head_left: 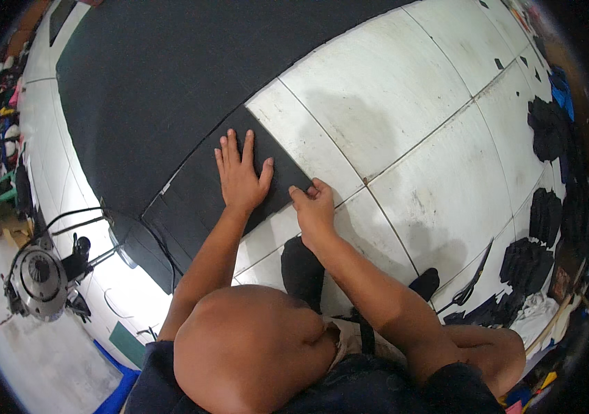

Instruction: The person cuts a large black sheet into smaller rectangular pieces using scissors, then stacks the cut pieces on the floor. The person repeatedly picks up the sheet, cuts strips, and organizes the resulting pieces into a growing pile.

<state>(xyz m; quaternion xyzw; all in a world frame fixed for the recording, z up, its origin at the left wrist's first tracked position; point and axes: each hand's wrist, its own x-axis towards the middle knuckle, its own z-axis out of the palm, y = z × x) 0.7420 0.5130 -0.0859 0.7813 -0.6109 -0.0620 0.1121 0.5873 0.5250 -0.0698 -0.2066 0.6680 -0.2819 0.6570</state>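
Observation:
My left hand [241, 181] lies flat, palm down with fingers spread, on a black fabric piece [204, 190]. That piece sits on the floor along the edge of a much larger black fabric sheet [149, 69], with a thin line between the two. At the piece's near right corner, my right hand [315, 212] pinches the fabric between thumb and fingers. Whether one layer or several are in the pinch cannot be made out.
A cutting machine with a round metal motor [40, 276] and a black cable stands at the left. Long scissors [470, 286] lie on the white tile floor [405, 138] at the right, near piles of black fabric pieces [525, 265]. Colourful clutter lines the far left edge.

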